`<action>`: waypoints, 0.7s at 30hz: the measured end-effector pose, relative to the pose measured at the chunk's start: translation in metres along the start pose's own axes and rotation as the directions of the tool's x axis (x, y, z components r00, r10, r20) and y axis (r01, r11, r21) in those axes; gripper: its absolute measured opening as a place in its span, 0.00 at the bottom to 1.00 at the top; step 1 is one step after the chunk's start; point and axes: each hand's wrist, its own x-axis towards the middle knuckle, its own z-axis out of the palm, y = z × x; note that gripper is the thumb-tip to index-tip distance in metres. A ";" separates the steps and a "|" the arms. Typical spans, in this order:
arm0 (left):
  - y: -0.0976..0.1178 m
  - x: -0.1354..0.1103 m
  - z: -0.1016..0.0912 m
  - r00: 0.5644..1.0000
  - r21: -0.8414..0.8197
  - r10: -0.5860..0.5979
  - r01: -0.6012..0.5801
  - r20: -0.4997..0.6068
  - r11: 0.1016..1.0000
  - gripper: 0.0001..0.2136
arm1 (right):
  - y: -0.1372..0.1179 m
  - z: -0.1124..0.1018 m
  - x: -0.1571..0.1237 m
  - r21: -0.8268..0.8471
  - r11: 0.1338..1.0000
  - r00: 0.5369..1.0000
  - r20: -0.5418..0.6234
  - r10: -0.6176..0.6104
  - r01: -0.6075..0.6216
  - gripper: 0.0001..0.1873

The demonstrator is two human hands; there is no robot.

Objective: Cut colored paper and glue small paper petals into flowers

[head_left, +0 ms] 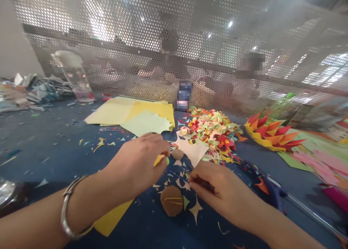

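Note:
My left hand (145, 156) is closed, with a small piece of yellow paper (158, 159) showing between its fingers; a greenish edge sits beside it. My right hand (214, 185) has thumb and fingertips pinched together over the blue tabletop; whatever they grip is too small to tell. Between the hands lies a small tan disc (177, 154), and nearer to me a larger brown disc (172, 201) with thin yellowish strips on it. A pale pink paper sheet (193, 149) with cut-out edges reaches toward my right fingertips. Paper offcuts (195, 209) lie around the discs.
Yellow and pale green sheets (130, 113) lie behind my left hand. A heap of petal-shaped paper scraps (214, 129) stands behind my right hand. A phone (184, 96) leans against the perforated screen (122, 60). Folded orange-red paper (273, 133) and a blue-handled tool (272, 192) are at right.

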 end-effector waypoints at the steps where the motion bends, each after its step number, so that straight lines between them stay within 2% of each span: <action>1: 0.006 -0.003 -0.001 0.998 -0.043 0.040 -0.038 0.041 0.998 0.05 | 0.002 -0.002 0.000 -0.016 1.000 1.000 -0.012 0.012 -0.012 0.04; 4: 0.020 -0.012 0.000 0.971 -0.129 0.083 -0.055 0.224 0.990 0.05 | 0.007 -0.005 0.001 -0.072 0.996 0.998 -0.028 0.055 -0.057 0.06; 7: 0.026 -0.018 0.002 0.943 -0.159 0.081 -0.031 0.323 0.987 0.06 | 0.010 -0.008 0.001 -0.128 0.985 0.994 -0.014 0.112 -0.113 0.06; 12: 0.024 -0.023 0.008 0.936 -0.165 0.076 -0.019 0.344 0.986 0.06 | 0.011 -0.007 -0.001 -0.193 0.968 0.986 0.006 0.164 -0.160 0.05; 16: 0.021 -0.026 0.015 0.933 -0.168 0.112 -0.057 0.343 0.984 0.05 | 0.012 -0.006 -0.002 -0.216 0.960 0.983 0.008 0.185 -0.179 0.05; 21: 0.018 -0.028 0.022 0.935 -0.133 0.124 -0.084 0.332 0.988 0.04 | 0.012 -0.011 -0.002 -0.228 0.948 0.975 -0.033 0.222 -0.223 0.06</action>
